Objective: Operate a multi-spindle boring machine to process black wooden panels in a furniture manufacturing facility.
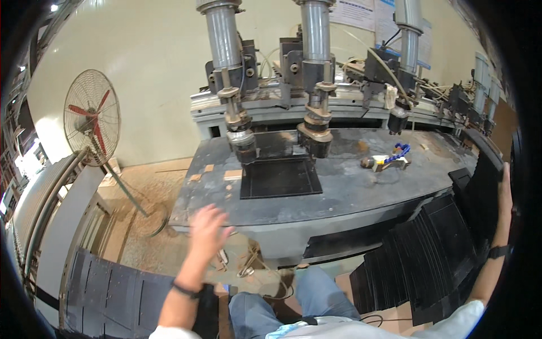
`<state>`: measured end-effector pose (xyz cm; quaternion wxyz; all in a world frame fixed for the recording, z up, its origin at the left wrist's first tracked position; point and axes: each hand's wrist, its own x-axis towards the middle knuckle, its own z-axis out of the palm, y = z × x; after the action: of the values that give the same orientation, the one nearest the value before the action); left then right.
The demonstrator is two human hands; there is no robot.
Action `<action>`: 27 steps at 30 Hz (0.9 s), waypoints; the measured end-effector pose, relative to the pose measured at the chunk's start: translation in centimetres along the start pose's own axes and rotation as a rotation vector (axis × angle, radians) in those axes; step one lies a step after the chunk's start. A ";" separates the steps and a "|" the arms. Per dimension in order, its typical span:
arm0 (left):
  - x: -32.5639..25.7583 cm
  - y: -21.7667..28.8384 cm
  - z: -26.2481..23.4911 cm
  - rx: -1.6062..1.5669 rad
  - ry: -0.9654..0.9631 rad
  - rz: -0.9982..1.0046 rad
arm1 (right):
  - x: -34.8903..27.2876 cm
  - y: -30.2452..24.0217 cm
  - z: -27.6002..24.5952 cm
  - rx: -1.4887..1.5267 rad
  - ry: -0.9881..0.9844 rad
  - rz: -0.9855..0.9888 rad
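Over the near left edge of the grey machine table, my left hand is raised with its fingers spread, holding nothing. Far to the right, my right hand is at the outer edge of a tilted black panel and grips it there; part of its fingers is hidden. A black rectangular panel with a grooved border lies flat on the table. It sits below two vertical machine heads, the left head and the middle head. Many similar panels form a fanned stack beside my right leg.
A blue jointed hose on a small fixture sits on the table's right part. Wood scraps lie left of the flat panel. A standing fan is at the left, above a sawdust-covered floor. More dark panels lie at lower left.
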<state>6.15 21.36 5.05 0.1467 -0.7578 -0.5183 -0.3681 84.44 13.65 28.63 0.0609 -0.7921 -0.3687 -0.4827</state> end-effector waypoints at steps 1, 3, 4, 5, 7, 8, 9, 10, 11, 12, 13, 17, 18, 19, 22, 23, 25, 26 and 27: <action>2.4 0.6 4.5 -0.037 -0.047 0.072 | -0.7 -2.5 -1.7 0.127 0.122 -0.105; 7.1 3.2 13.1 0.044 -0.181 0.090 | -2.4 -6.7 -5.2 0.373 0.220 -0.268; 7.6 3.4 15.4 0.103 -0.202 0.058 | -3.2 -10.4 -9.3 0.526 0.217 -0.354; 7.0 3.1 17.8 0.130 -0.202 -0.024 | -3.4 -14.7 -12.6 0.668 0.211 -0.461; 6.2 3.7 20.0 0.155 -0.233 -0.163 | -4.0 -22.3 -15.4 0.888 0.134 -0.661; 6.4 4.5 19.8 0.158 -0.258 -0.216 | -4.5 -25.7 -15.4 0.970 0.071 -0.746; 6.2 5.4 19.3 0.106 -0.292 -0.181 | -5.3 -28.9 -15.2 0.989 0.078 -0.838; 4.9 5.6 18.9 0.061 -0.187 -0.129 | -6.4 -32.3 -15.0 1.026 0.085 -0.943; 4.2 7.4 17.0 0.060 -0.211 -0.088 | -7.8 -35.2 -14.0 1.047 0.068 -0.959; 3.5 9.0 14.6 0.070 -0.234 -0.053 | -9.4 -38.1 -12.8 1.080 0.054 -0.979; 1.6 8.8 13.5 0.096 -0.169 0.023 | -11.1 -40.8 -11.6 1.106 0.036 -0.970; -8.6 7.6 5.2 0.156 -0.128 0.109 | -18.7 -50.4 -7.1 1.235 0.105 -0.903; -10.7 7.7 2.0 0.180 -0.117 0.129 | -19.4 -51.7 -7.2 1.286 0.103 -0.932; -12.0 8.2 -1.6 0.236 -0.119 0.144 | -20.3 -53.1 -7.2 1.284 0.055 -0.938; -15.4 9.9 -11.8 0.413 -0.110 0.105 | -21.1 -57.3 -5.0 1.357 -0.023 -1.022; -16.7 10.4 -14.9 0.479 -0.143 0.051 | -20.9 -58.0 -4.4 1.366 -0.252 -1.033; -19.3 11.4 -20.5 0.690 -0.115 -0.039 | -20.1 -58.5 -4.7 1.309 -0.329 -1.066; -20.6 11.9 -23.5 0.847 -0.108 -0.071 | -20.1 -58.6 -4.2 1.315 -0.324 -1.093; -20.7 13.0 -26.5 1.008 -0.084 -0.094 | -20.1 -59.4 -3.4 1.319 -0.306 -1.121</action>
<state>3.03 -14.13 10.65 0.4565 -0.5828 -0.6706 -0.0478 38.60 44.36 -1.30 0.2101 -0.3538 -0.9112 -0.0184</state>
